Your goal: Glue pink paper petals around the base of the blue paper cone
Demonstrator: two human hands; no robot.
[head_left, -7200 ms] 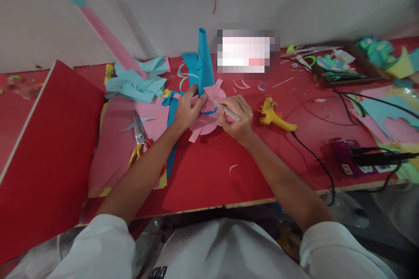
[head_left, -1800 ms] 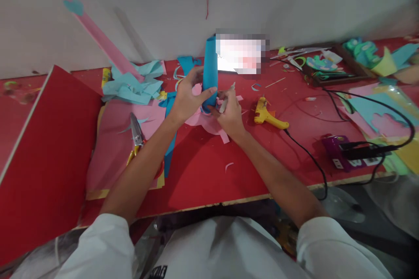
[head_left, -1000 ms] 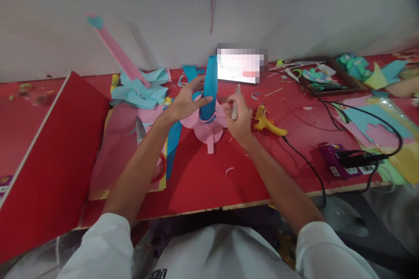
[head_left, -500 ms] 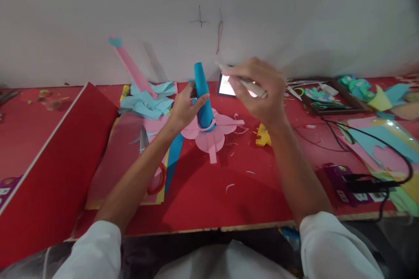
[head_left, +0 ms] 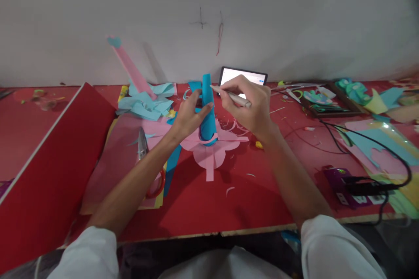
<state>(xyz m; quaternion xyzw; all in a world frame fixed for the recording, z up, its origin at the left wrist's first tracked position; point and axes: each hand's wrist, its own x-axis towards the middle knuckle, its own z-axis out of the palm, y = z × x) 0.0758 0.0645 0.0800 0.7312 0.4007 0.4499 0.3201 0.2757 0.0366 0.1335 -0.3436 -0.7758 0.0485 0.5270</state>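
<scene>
My left hand [head_left: 191, 113] is closed around a blue paper tube [head_left: 207, 124], with the thumb across its front. The tube stands nearly upright through a pink flower-shaped paper piece [head_left: 204, 157] with strips sticking out from it. Between the thumb and fingers of my right hand [head_left: 250, 102] is a pale pen [head_left: 238, 98]. Its tip points at the tube's upper right side; whether it touches I cannot tell. Pink paper scraps [head_left: 238, 126] lie to the right of the tube.
Red-handled scissors [head_left: 157, 185] lie partly under my left forearm on coloured sheets. A lit tablet [head_left: 244, 75] leans against the wall. A red upright panel [head_left: 49, 178] stands at left. At right are a dark tray [head_left: 348, 104], a purple box [head_left: 338, 183] and a black cable [head_left: 397, 152].
The pen in my right hand has come down and left, close to the tube. My left hand has shifted slightly right with the tube, which stands straighter. The flower piece has turned a little.
</scene>
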